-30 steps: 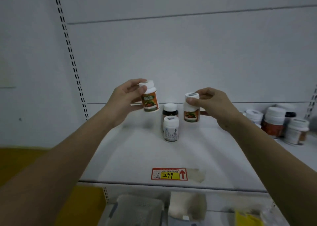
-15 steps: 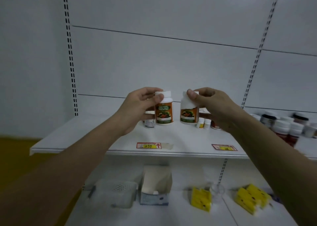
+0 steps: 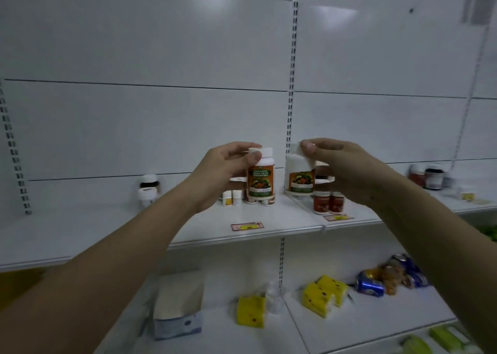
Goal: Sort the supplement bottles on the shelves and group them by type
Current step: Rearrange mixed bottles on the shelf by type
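Note:
My left hand (image 3: 223, 170) grips a white-capped bottle with an orange vegetable label (image 3: 261, 178) by its cap, upright above the shelf (image 3: 269, 232). My right hand (image 3: 341, 168) pinches the cap of a matching orange-label bottle (image 3: 300, 176), held just to the right of the first. Both hang in the air side by side, near the upright post. Behind them on the shelf stand small white bottles (image 3: 232, 197) and two red-label bottles (image 3: 329, 201).
A dark bottle over a white one (image 3: 148, 189) stands at the shelf's left. More bottles (image 3: 430, 177) cluster at the far right. Below lie an open box (image 3: 178, 305), yellow packs (image 3: 321, 294) and cans (image 3: 376, 283). Price tags (image 3: 247, 226) sit on the shelf edge.
The view has swung right and pulled back, so the shelf looks farther off. Both hands still hold their bottles side by side, now over the middle of the shelf near the post.

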